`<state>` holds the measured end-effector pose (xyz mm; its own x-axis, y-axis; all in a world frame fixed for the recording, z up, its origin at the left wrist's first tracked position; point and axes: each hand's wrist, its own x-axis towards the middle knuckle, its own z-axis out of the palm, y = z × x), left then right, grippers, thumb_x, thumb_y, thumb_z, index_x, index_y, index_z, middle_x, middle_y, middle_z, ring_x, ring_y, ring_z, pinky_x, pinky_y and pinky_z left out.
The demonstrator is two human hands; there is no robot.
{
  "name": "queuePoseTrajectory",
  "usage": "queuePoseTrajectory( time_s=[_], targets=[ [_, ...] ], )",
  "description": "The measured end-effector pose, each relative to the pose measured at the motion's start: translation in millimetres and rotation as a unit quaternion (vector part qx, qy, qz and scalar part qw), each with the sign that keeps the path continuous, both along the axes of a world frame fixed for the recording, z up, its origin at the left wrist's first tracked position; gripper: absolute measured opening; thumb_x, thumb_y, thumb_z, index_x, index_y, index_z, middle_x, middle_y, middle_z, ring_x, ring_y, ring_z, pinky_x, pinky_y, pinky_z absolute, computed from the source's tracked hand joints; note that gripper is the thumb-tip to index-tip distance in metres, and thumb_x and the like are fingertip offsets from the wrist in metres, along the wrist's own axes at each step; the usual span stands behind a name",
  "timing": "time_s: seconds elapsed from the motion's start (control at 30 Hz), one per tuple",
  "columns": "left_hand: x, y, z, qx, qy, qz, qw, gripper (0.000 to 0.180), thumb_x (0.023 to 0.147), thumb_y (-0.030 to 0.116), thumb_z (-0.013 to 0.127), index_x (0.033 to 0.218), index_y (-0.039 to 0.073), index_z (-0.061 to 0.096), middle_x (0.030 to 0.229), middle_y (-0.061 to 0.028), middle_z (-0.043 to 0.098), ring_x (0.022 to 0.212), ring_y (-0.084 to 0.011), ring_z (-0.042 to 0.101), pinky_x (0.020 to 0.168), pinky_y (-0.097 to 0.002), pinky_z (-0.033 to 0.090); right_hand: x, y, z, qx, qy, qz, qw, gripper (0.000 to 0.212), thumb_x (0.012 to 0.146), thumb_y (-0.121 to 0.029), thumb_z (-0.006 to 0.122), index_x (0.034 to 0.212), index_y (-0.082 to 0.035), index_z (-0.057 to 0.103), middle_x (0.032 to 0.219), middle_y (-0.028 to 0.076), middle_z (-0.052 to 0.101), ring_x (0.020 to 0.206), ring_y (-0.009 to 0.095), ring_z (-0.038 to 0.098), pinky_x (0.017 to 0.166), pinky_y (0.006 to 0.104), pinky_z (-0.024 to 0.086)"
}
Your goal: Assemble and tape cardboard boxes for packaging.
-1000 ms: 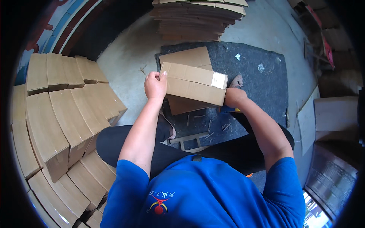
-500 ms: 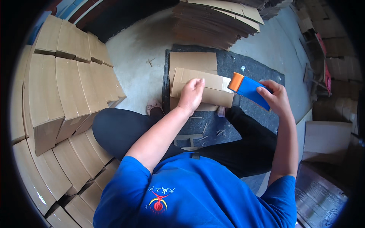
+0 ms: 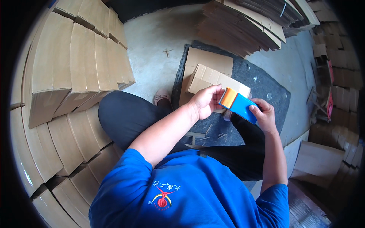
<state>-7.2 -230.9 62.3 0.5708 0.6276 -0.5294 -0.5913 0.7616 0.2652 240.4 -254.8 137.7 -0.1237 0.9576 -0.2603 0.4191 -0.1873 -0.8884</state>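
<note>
gripping a tape dispenser [image 3: 242,107], right fingers [image 3: 263,103] face left fingers [image 3: 215,90] (hold unclear) near a carton [image 3: 218,78], contents hidden.

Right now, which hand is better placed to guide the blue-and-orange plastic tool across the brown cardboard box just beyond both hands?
Probably the right: the right hand grips the tool by its blue part. The left hand is beside the orange end; contact there is unclear.

The right hand [image 3: 265,114] holds a blue tape dispenser [image 3: 242,108] near a cardboard box [image 3: 213,77].
</note>
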Motion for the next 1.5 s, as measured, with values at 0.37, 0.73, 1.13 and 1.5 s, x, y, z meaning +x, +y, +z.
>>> queuePoseTrajectory(
  time_s=[0.37,0.73,1.13,1.5],
  targets=[
    [-63,37,-19,0.020,0.369,0.162,0.915,0.015,0.096,0.013,0.062,0.106,0.001,0.062,0.076,0.0014,0.056,0.061,-0.0068,0.047,0.053,-0.0223,0.042,-35,28,18,0.040,-0.159,0.014,0.986,0.026,0.085,-0.023,0.074,0.097,-0.001,0.071,0.078,0.005,0.069,0.076,0.011,0.064,0.073,0.0280,0.053],
    [-83,74,-67,0.029,0.536,0.138,0.832,0.018,0.088,0.016,0.074,0.095,0.002,0.067,0.085,-0.0043,0.067,0.078,-0.0135,0.060,0.071,-0.0298,0.048,-78,64,-7,0.033,-0.314,0.035,0.948,0.033,0.083,-0.036,0.071,0.099,-0.007,0.074,0.081,0.016,0.072,0.078,0.029,0.072,0.076,0.0387,0.056],
    [-51,56,-145,-0.066,0.358,0.194,0.911,0.023,0.092,0.014,0.070,0.111,0.002,0.066,0.101,-0.0081,0.070,0.089,-0.0157,0.064,0.076,-0.0303,0.053,-95,68,-26,0.065,-0.383,0.052,0.920,0.028,0.082,-0.038,0.072,0.090,-0.011,0.074,0.077,0.014,0.072,0.074,0.034,0.071,0.072,0.0423,0.056],
    [-33,54,-86,0.266,0.673,0.111,0.681,0.037,0.099,0.034,0.053,0.113,0.002,0.065,0.112,-0.0234,0.065,0.107,-0.0379,0.062,0.092,-0.0437,0.049,-83,68,-28,0.074,-0.378,0.039,0.922,0.029,0.083,-0.038,0.070,0.090,-0.011,0.074,0.073,0.015,0.071,0.071,0.034,0.071,0.073,0.0424,0.057]
  ],
)
